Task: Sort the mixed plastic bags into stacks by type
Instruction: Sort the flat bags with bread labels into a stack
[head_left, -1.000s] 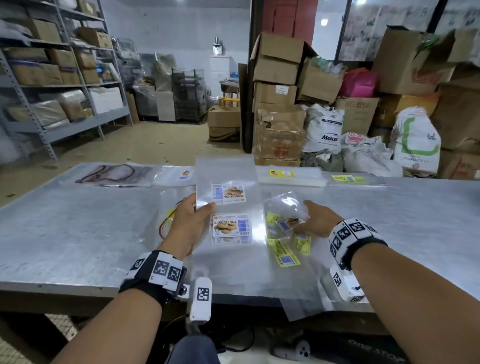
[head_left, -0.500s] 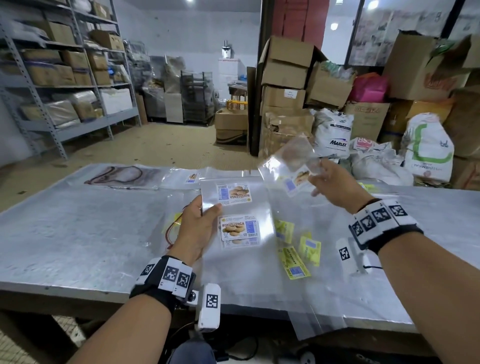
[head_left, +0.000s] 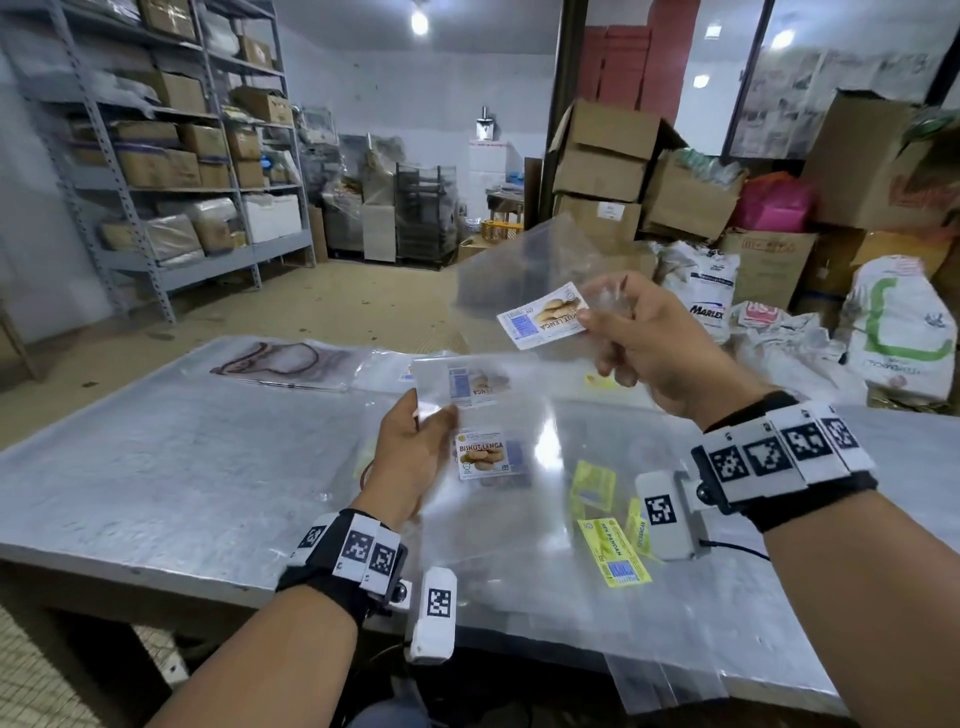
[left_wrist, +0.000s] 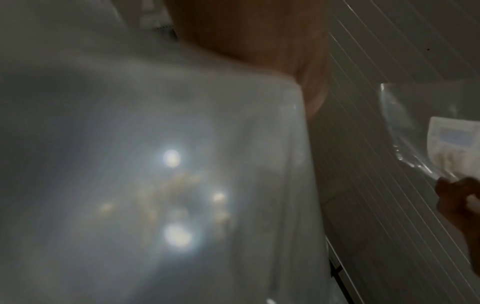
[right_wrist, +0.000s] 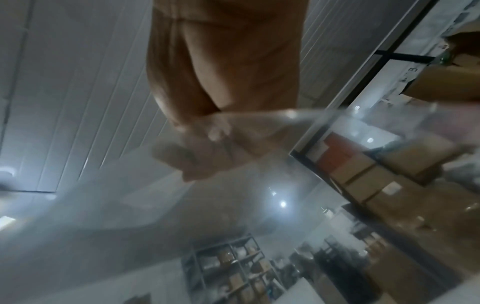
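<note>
My right hand (head_left: 618, 332) is raised above the table and pinches a small clear bag (head_left: 524, 275) with a biscuit label (head_left: 543, 316); the same small bag (left_wrist: 426, 133) shows at the right edge of the left wrist view. My left hand (head_left: 415, 447) grips the left edge of a thin stack of large clear bags (head_left: 498, 415) with biscuit labels (head_left: 483, 454), held just over the table. Clear film (right_wrist: 233, 195) covers most of the right wrist view. Bags with yellow labels (head_left: 613, 558) lie flat on the table under my right wrist.
The grey metal table (head_left: 156, 467) holds more clear bags at its far edge, one with a dark printed outline (head_left: 270, 361). Cardboard boxes (head_left: 602, 171) and white sacks (head_left: 904, 332) are piled behind the table on the right. Metal shelving (head_left: 156, 171) lines the left wall.
My right hand lifted the small biscuit-label bag off the table, up and to the right. My left hand kept its grip on the large bags and raised them slightly.
</note>
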